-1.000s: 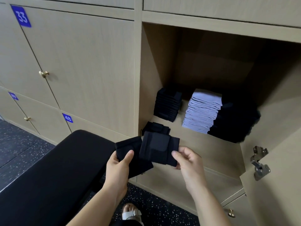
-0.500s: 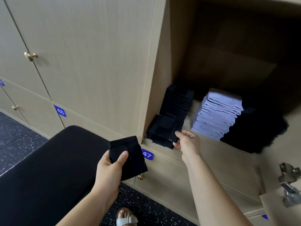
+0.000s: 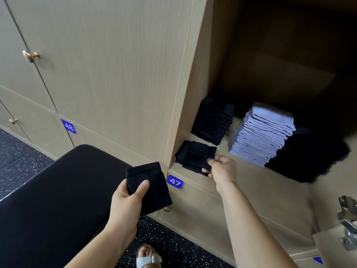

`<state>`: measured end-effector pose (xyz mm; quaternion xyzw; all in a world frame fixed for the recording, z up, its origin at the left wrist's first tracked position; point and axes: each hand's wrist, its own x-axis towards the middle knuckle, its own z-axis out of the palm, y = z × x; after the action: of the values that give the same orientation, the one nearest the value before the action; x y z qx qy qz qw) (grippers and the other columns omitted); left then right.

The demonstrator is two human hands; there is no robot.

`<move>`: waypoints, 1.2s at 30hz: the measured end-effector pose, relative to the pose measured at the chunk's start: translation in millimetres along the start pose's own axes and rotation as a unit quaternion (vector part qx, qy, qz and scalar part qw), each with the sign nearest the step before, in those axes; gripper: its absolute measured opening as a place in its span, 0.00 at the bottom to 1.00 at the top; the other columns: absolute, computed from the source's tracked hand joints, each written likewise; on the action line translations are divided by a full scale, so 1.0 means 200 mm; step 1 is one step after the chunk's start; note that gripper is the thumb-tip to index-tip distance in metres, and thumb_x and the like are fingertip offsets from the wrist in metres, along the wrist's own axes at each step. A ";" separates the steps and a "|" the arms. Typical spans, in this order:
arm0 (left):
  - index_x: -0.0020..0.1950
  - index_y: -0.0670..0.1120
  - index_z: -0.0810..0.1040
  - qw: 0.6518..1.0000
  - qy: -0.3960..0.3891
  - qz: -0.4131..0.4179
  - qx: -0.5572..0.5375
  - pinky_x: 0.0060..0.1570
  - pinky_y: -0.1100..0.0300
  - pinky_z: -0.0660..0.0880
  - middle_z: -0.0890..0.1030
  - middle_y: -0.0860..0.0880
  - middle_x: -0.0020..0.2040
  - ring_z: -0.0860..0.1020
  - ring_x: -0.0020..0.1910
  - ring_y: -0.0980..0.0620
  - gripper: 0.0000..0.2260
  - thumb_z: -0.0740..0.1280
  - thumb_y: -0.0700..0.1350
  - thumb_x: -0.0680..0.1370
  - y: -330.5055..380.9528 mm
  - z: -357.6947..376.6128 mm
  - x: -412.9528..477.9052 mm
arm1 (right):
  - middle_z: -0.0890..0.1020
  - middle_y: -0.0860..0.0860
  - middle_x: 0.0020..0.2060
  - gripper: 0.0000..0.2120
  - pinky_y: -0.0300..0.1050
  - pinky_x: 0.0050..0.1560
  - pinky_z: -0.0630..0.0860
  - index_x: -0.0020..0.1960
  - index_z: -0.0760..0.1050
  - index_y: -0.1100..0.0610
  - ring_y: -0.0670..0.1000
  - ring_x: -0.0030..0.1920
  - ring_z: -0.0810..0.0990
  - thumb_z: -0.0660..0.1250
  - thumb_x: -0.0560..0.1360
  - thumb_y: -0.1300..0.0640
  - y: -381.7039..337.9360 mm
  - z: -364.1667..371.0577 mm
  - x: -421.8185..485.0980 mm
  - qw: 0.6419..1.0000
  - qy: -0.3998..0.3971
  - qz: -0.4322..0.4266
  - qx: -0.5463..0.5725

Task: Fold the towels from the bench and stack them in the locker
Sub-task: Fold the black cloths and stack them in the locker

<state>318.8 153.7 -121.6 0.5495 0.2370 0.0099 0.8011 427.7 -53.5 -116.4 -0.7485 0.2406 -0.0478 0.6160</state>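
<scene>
While the left hand [image 3: 127,202] grips a small folded black towel [image 3: 152,190], thumb on top, beside the padded black worktop [image 3: 58,200], the right hand [image 3: 222,171] pinches the edge of a second towel [image 3: 195,157], black and folded too, lying at the front left corner of the locker shelf [image 3: 251,190]. Behind stand a black stack [image 3: 212,120] and a lilac stack [image 3: 262,134]. Pale wooden doors [image 3: 116,64]; dark speckled floor [image 3: 17,157].

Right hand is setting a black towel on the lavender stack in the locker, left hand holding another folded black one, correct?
Not on the lavender stack. The head view shows the right hand pinching the black towel at the front left corner of the shelf, apart from that stack. The left hand does hold another folded black towel.
</scene>
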 end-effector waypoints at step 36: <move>0.60 0.45 0.77 0.998 -0.018 0.034 0.041 0.51 0.52 0.80 0.83 0.44 0.51 0.82 0.51 0.47 0.10 0.67 0.38 0.79 0.28 0.04 -0.56 | 0.84 0.47 0.34 0.05 0.36 0.33 0.74 0.45 0.81 0.57 0.42 0.30 0.77 0.66 0.76 0.63 -0.19 -0.33 -1.01 0.982 -0.177 -0.058 0.014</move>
<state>236.2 138.4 -28.8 0.5897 0.2043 0.0171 0.7812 236.6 -24.0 -19.2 -0.7493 0.0835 0.0462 0.6553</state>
